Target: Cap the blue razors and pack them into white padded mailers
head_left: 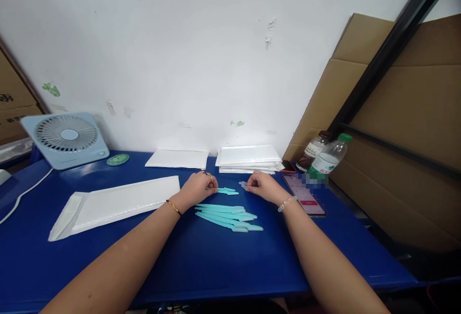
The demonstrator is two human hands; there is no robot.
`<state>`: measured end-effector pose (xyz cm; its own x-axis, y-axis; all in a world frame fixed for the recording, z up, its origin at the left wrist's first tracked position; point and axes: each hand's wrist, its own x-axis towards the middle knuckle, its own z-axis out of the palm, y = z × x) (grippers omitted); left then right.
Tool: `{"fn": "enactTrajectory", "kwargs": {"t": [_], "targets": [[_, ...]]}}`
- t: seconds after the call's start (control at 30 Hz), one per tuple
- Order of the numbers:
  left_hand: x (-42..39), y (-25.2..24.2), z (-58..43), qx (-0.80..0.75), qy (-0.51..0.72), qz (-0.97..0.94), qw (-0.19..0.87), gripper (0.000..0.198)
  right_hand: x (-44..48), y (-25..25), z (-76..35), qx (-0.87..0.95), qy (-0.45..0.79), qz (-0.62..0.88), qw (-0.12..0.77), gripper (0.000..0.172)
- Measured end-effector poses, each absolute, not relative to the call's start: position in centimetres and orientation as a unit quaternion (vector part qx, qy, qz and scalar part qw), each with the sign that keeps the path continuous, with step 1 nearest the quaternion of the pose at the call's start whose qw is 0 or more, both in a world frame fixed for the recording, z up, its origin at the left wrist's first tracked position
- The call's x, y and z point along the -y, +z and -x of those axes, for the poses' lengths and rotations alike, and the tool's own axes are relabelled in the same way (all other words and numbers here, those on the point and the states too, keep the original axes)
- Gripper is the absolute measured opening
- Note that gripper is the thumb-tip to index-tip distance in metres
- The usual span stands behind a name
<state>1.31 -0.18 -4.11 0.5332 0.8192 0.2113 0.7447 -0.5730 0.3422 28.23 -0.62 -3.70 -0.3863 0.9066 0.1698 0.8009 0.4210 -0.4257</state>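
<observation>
My left hand (200,188) pinches the handle end of turquoise eyebrow razors (227,191), whose blade ends point right. I cannot tell exactly how many it holds. My right hand (264,187) is closed, fingertips together, on a small translucent plastic piece (243,185), possibly a blade cover. A gap separates the razor tips from that piece. Below both hands, several more turquoise eyebrow razors (226,217) lie loosely fanned on the blue table (216,266), their blade ends also to the right.
A long white padded envelope (122,203) lies to the left. Against the wall are another white envelope (177,158) and a stack of them (250,156). A blue fan (68,136) and green disc (118,160) stand left; a phone (304,196) and two bottles (329,158) are right.
</observation>
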Motion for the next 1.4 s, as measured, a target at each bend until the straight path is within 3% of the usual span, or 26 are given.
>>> {"fn": "enactTrajectory", "kwargs": {"t": [0.1,0.2,0.33,0.43,0.6,0.77,0.93,1.07,1.13,1.4], "targets": [[-0.1,-4.8,-1.1,-0.433,0.198,-0.871,0.121,0.022,1.1,-3.2,-28.1,0.829,0.137,0.505,0.196,0.005],[-0.3,-5.5,-1.3,-0.413,0.198,-0.878,0.139,0.016,2.4,-2.4,-26.9,0.854,0.184,0.443,0.202,0.008],[-0.2,-5.7,-1.6,-0.425,0.22,-0.866,0.144,0.019,3.8,-2.0,-25.4,0.885,0.227,0.384,0.135,0.021],[0.6,-4.9,-1.9,-0.421,0.251,-0.858,0.152,0.025,3.9,-2.2,-25.1,0.887,0.237,0.38,0.111,0.019],[2.2,-3.2,-2.4,-0.355,0.202,-0.884,0.225,0.029,3.5,-2.4,-25.3,0.858,0.262,0.41,0.168,0.011],[1.9,-3.0,-2.7,-0.372,0.181,-0.895,0.164,0.017,2.5,-3.0,-26.1,0.832,0.25,0.443,0.223,0.012],[0.3,-4.1,-1.6,-0.433,0.189,-0.876,0.095,0.018,0.9,-3.7,-28.0,0.802,0.199,0.521,0.214,0.011],[-0.2,-4.9,-1.1,-0.451,0.198,-0.864,0.101,0.028,1.3,-3.4,-27.6,0.838,0.149,0.473,0.226,0.006],[0.0,-4.9,-1.2,-0.449,0.212,-0.862,0.102,0.033,1.8,-3.3,-26.7,0.866,0.149,0.43,0.208,0.009],[2.0,-3.6,-2.7,-0.369,0.151,-0.91,0.111,0.02,2.6,-3.7,-25.2,0.88,0.162,0.422,0.146,0.007]]}}
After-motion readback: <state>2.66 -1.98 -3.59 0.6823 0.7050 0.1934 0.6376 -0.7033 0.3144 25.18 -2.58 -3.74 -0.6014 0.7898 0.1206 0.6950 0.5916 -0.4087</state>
